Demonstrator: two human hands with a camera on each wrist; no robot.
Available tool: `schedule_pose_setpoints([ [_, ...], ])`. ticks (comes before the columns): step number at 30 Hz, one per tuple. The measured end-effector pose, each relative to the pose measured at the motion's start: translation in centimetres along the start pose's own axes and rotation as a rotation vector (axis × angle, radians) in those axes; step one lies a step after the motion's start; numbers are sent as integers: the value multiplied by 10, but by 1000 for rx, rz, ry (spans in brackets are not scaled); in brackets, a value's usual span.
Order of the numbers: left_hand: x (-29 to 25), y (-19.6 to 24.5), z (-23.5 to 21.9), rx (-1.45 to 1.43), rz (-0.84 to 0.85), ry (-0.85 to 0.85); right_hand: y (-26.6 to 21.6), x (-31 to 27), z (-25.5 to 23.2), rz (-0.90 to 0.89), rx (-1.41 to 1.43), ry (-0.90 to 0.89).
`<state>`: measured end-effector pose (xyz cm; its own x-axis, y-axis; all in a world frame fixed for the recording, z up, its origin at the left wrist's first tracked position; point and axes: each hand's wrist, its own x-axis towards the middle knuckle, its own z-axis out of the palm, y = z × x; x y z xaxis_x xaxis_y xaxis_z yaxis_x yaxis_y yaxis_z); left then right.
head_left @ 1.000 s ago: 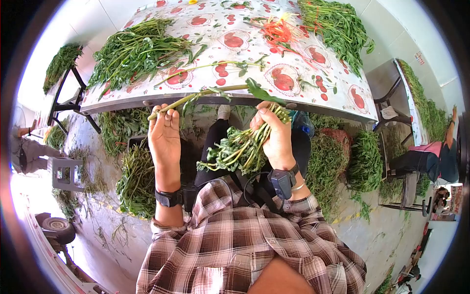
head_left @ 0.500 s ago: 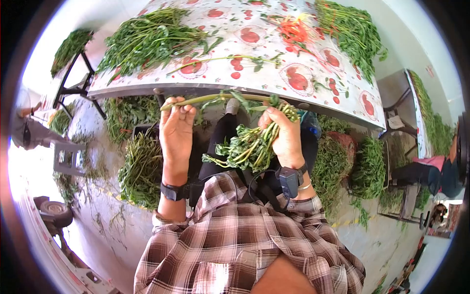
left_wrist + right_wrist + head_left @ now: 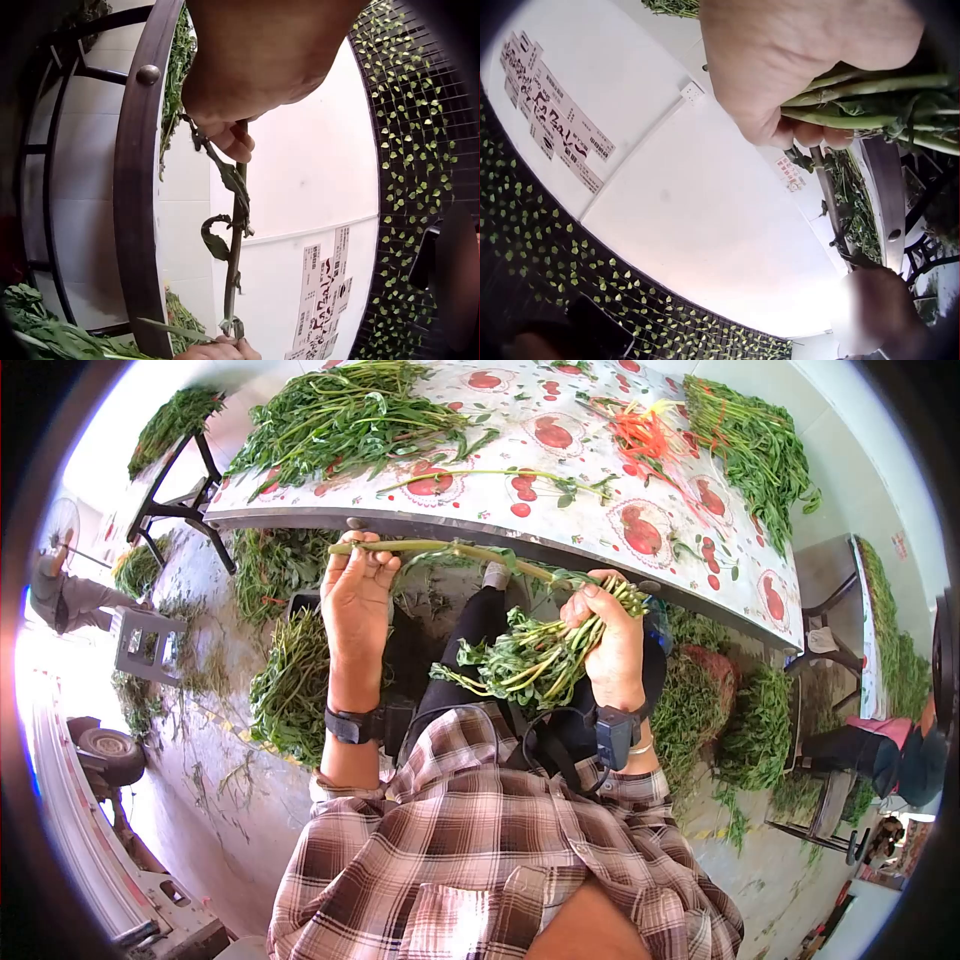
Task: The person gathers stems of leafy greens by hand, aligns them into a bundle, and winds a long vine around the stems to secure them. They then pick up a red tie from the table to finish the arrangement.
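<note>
In the head view my left hand (image 3: 355, 605) pinches the thick end of a long green stem (image 3: 440, 547), just off the table's near edge. The stem runs across to my right hand (image 3: 612, 650), which grips a bunch of leafy greens (image 3: 525, 660); its leaves hang toward my lap. In the left wrist view a curled, wilted leaf (image 3: 216, 244) sticks out from the stem, and the right hand's fingertips (image 3: 217, 351) are at its lower end. Cut stalks (image 3: 855, 112) of the bunch show beside the right hand in its wrist view.
A fruit-patterned table (image 3: 560, 520) stands in front, bearing a heap of greens (image 3: 340, 420), another heap (image 3: 750, 450) and red ties (image 3: 645, 435). Piles of greens (image 3: 290, 680) lie on the floor around my legs. A grey stool (image 3: 148, 645) and another person (image 3: 75, 595) are at left.
The stem's leafy end now meets my right hand's fingers, and the stem slopes down toward that hand. The head view has shifted, so the table appears farther up and right.
</note>
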<state>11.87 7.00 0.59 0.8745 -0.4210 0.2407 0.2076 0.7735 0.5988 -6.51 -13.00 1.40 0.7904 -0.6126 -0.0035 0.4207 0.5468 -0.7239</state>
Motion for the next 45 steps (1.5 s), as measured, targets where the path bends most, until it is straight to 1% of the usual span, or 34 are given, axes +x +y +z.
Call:
schedule_pose_setpoints([
  [1, 1, 2, -2, -5, 2, -13, 0, 0, 1, 5, -1, -21],
  [3, 4, 7, -6, 14, 5, 27, 4, 1, 0, 16, 13, -38],
  [4, 7, 8, -14, 22, 3, 49, 2, -3, 11, 11, -24, 6],
  [5, 11, 10, -20, -57, 107, 76, 1, 0, 4, 8, -25, 9],
  [7, 27, 36, -89, -168, 131, 26, -6, 8, -19, -43, 152, -21],
  [8, 27, 44, -87, -120, 220, 147, -17, 9, -23, -32, 162, 29],
  [9, 25, 51, -86, -69, 305, 267, -24, 8, -24, -54, 91, 49],
  [10, 22, 55, -81, -73, 281, 173, -28, 7, -21, -59, -35, 52],
  [11, 21, 52, -78, -73, 278, 179, -30, 5, -17, -57, -162, 55],
  [13, 19, 40, -68, -156, 181, 38, -24, 3, -3, -62, -335, 8],
  [14, 18, 35, -63, -217, 153, -2, -19, 3, -2, -19, -326, -54],
  [15, 15, 30, -58, -226, 135, 62, -14, 1, 2, -16, -325, -48],
  [17, 12, 19, -53, -316, 78, -23, -12, -1, 6, 16, -291, -49],
  [18, 10, 14, -50, -319, 66, -27, -12, -2, 6, 55, -266, -34],
  [19, 7, 9, -46, -337, 46, -26, -11, 0, 4, 38, -253, -63],
  [21, 1, -1, -39, -361, 13, -28, -10, 1, 4, 32, -228, -34],
  [23, -5, -10, -31, -313, -45, 66, -7, 2, 4, 18, -133, -19],
  [26, -13, -28, -21, -331, -115, 88, -9, 1, 12, -22, -60, -52],
  [27, -18, -35, -16, -351, -136, 99, -6, 2, 11, -14, -42, -34],
  [29, -28, -52, -11, -345, -204, 157, -6, 0, 14, -1, -66, -37],
  [31, -40, -66, -3, -396, -266, 139, -10, -1, 14, 30, -47, -49],
  [32, -42, -70, -8, -393, -329, 152, -9, -1, 12, 32, -48, -27],
  [35, -50, -78, -5, -397, -370, 240, -9, -2, 10, 21, -68, 16],
  [37, -56, -82, -8, -398, -470, 197, -9, -2, 8, -24, -76, 49],
  [38, -59, -85, -10, -338, -533, 203, -10, -2, 8, -34, -79, 60],
  [39, -63, -84, -13, -234, -633, 159, -10, -2, 7, -33, -78, 61],
  [41, -66, -74, 10, 36, -777, 289, -12, -2, 4, -50, -133, 86],
  [42, -66, -68, 8, 40, -781, 289, -14, -3, 3, -58, -166, 96],
  [44, -63, -51, 1, 570, -903, -44, -15, -3, 0, -59, -167, 112],
  [45, -61, -47, 2, 572, -905, -44, -16, -2, -1, -60, -170, 123],
])
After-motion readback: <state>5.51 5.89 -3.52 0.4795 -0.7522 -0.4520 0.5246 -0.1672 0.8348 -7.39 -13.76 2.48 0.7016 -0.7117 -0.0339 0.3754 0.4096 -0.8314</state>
